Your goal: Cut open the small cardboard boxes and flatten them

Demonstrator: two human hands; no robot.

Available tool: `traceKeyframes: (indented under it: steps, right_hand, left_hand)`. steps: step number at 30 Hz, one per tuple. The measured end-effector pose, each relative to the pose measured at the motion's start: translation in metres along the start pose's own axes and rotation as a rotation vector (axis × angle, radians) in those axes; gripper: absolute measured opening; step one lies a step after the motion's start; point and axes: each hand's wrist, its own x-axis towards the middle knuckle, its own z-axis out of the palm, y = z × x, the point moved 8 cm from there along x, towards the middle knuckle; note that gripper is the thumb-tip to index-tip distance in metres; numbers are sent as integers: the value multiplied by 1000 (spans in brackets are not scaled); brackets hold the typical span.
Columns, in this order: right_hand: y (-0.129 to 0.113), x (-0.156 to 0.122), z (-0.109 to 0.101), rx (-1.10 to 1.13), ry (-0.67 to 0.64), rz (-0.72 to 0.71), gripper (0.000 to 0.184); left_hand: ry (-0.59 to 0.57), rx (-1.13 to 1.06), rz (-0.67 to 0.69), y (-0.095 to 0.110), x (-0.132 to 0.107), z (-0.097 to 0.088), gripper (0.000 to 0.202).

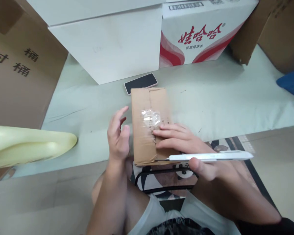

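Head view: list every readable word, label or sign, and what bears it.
"娃哈哈®": white-and-red box
"饮用纯净水": same box
"桶", twice: left brown carton
"封": same carton; another character is cut off
Too small or blurred: print around the box's barcode, marks on the small cardboard box and right-hand carton.

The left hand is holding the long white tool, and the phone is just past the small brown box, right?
Not quite: in the head view, the right hand holds the long white tool, not the left hand. The phone does lie just past the small brown box.
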Motion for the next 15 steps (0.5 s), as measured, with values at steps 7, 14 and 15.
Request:
traceKeyframes:
  steps: [7,14,15]
  right_hand:
    - [-9,1,-7,117,176,-55,52]
    - [-6,-27,-42,-71,664,198,32]
    - [-7,-26,-41,-113,646,255,29]
  left_hand:
    - [-186,58,423,53,-16,25,44]
    - [-100,108,516,75,-53,51,47]
    - [-93,89,506,76,-56,55,47]
